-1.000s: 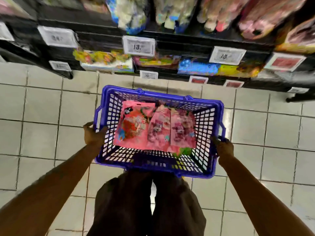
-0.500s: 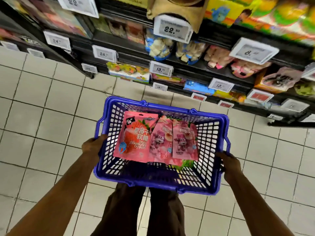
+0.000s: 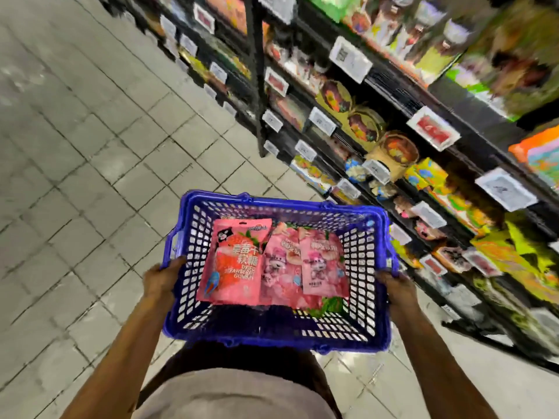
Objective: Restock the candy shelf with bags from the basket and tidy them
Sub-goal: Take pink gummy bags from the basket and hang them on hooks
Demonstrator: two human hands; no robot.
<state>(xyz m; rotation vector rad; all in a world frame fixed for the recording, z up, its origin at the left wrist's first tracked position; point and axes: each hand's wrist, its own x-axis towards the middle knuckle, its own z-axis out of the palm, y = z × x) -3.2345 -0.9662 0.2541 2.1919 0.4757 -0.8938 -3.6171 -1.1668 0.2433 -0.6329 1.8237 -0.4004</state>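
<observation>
I carry a blue plastic basket (image 3: 370, 297) in front of me at waist height. My left hand (image 3: 161, 279) grips its left rim and my right hand (image 3: 396, 287) grips its right rim. Inside lie pink candy bags side by side: a strawberry gummy bag (image 3: 234, 264) on the left, a second pink bag (image 3: 282, 267) in the middle and a third pink bag (image 3: 323, 264) on the right. A green bag (image 3: 329, 306) peeks out beneath them. The candy shelf (image 3: 402, 164) runs along my right, blurred.
Black shelving with white price tags (image 3: 349, 58) and colourful packs fills the right side, from floor level up. A black upright post (image 3: 257, 74) divides two shelf bays. Grey tiled floor (image 3: 90, 146) stretches to the left and ahead.
The view has swung: the shelf, which stood straight ahead, now runs along my right. Both hands keep the same hold on the basket, and the bags have not shifted.
</observation>
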